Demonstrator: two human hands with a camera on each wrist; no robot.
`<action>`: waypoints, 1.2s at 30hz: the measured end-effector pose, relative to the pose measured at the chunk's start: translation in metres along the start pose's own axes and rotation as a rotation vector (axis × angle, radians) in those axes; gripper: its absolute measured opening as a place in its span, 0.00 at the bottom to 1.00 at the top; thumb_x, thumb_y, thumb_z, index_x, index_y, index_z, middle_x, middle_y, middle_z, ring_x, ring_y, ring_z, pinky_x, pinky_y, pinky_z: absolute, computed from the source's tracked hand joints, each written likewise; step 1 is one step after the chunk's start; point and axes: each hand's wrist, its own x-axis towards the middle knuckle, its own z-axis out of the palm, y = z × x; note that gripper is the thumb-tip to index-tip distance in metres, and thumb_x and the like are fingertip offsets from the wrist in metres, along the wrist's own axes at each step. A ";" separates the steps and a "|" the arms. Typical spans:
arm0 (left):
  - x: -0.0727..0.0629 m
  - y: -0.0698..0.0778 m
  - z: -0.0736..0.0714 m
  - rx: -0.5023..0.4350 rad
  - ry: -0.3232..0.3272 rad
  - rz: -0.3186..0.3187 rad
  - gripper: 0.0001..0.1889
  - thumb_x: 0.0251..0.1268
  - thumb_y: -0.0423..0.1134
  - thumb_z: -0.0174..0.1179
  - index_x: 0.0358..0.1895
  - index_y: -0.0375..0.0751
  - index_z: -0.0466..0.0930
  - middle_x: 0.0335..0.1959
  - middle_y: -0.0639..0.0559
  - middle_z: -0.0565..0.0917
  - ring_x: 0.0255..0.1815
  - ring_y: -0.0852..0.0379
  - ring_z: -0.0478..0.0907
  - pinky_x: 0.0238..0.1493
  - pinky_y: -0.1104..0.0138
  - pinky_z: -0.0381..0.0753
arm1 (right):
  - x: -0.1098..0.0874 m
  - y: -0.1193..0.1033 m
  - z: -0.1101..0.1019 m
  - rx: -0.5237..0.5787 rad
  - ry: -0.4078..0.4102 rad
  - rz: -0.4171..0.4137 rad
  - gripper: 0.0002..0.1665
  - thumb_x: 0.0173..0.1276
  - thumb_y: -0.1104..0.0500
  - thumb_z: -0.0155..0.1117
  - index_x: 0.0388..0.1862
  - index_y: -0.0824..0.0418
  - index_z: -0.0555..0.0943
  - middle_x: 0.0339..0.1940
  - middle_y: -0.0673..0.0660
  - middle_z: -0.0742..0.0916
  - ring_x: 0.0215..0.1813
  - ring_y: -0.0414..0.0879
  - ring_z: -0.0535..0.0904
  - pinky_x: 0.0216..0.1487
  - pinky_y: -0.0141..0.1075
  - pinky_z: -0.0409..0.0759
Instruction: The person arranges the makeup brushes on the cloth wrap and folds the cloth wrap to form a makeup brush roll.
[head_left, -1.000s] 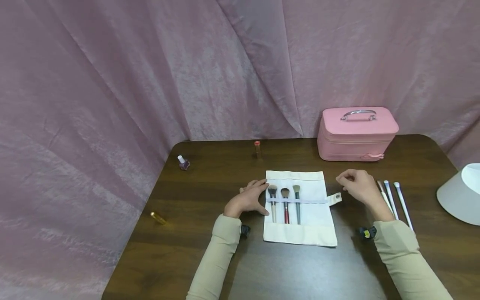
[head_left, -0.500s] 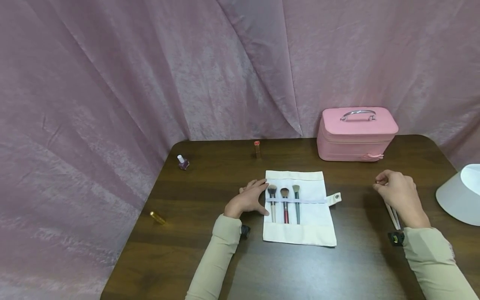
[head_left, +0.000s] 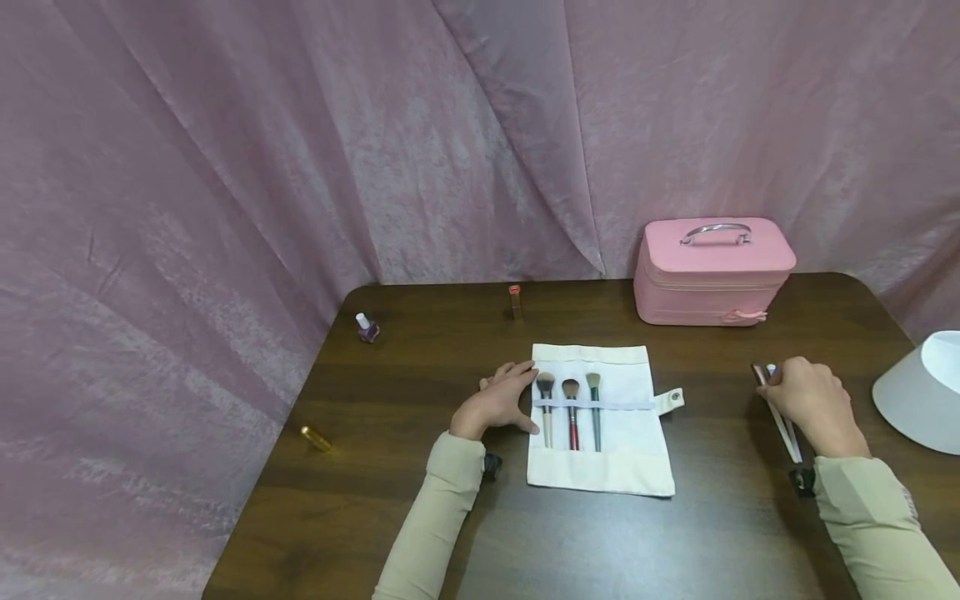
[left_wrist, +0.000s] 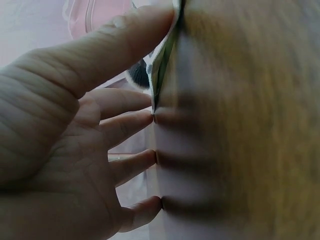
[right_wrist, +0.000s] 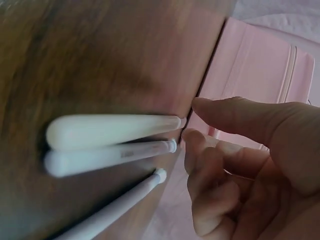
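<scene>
Pink velvet curtain [head_left: 300,167] backs a brown wooden table [head_left: 375,492], closed pink boxy case [head_left: 716,292] near its far-right corner. Left hand [head_left: 497,402], spread wide, touches a white cloth roll [head_left: 637,471] holding three soft-haired brushes [head_left: 572,408]; toward the right edge, right hand [head_left: 813,404] narrowly frames a slim white-handled brush [right_wrist: 110,131], contact unclear.

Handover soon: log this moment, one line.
left hand: touches rectangular white cloth brush roll; right hand: near slim pale-handled makeup brushes; grip: unclear

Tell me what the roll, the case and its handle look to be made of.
Roll: probably matte canvas or cotton, judging by its dull surface and soft, slightly wavy edges.
Case: perhaps smooth faux leather, possibly plastic; it has a faint sheen.
Handle: likely polished metal, from its silvery glints.
</scene>
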 end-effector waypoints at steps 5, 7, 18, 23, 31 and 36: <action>-0.001 0.001 0.002 0.010 -0.003 -0.003 0.50 0.52 0.45 0.80 0.79 0.44 0.62 0.82 0.52 0.55 0.82 0.45 0.45 0.71 0.34 0.48 | 0.001 0.004 0.002 -0.015 -0.054 0.032 0.18 0.65 0.58 0.67 0.18 0.61 0.73 0.20 0.59 0.74 0.24 0.54 0.71 0.23 0.47 0.69; -0.001 0.002 0.002 0.008 -0.004 -0.004 0.50 0.52 0.45 0.80 0.79 0.45 0.62 0.82 0.52 0.55 0.82 0.45 0.45 0.71 0.34 0.48 | 0.001 0.005 0.002 -0.019 -0.072 0.042 0.19 0.65 0.58 0.67 0.18 0.61 0.72 0.20 0.59 0.74 0.24 0.54 0.71 0.24 0.48 0.70; 0.000 0.000 -0.001 0.014 -0.002 0.002 0.51 0.52 0.46 0.80 0.79 0.44 0.61 0.82 0.52 0.55 0.82 0.45 0.44 0.71 0.34 0.49 | 0.005 -0.009 -0.013 0.016 -0.064 0.016 0.16 0.66 0.55 0.64 0.26 0.66 0.82 0.21 0.58 0.79 0.25 0.54 0.74 0.23 0.48 0.70; 0.000 0.001 -0.002 0.008 -0.007 0.001 0.51 0.52 0.46 0.80 0.79 0.44 0.61 0.82 0.52 0.54 0.82 0.45 0.44 0.71 0.33 0.48 | 0.007 -0.019 -0.019 0.069 -0.012 -0.031 0.19 0.68 0.54 0.65 0.38 0.72 0.86 0.28 0.61 0.85 0.28 0.55 0.77 0.22 0.44 0.70; 0.001 0.000 0.001 0.012 -0.015 -0.007 0.52 0.51 0.47 0.80 0.79 0.44 0.61 0.82 0.52 0.54 0.82 0.44 0.44 0.71 0.33 0.48 | 0.007 -0.033 -0.013 0.178 0.071 -0.100 0.18 0.70 0.56 0.64 0.37 0.73 0.86 0.25 0.57 0.86 0.30 0.50 0.76 0.27 0.39 0.70; 0.000 0.001 -0.001 0.011 -0.007 -0.004 0.52 0.51 0.46 0.80 0.79 0.44 0.61 0.82 0.52 0.54 0.82 0.44 0.44 0.71 0.34 0.48 | 0.008 -0.044 -0.010 0.432 0.060 -0.103 0.20 0.73 0.59 0.62 0.43 0.80 0.82 0.23 0.54 0.87 0.25 0.41 0.81 0.26 0.35 0.80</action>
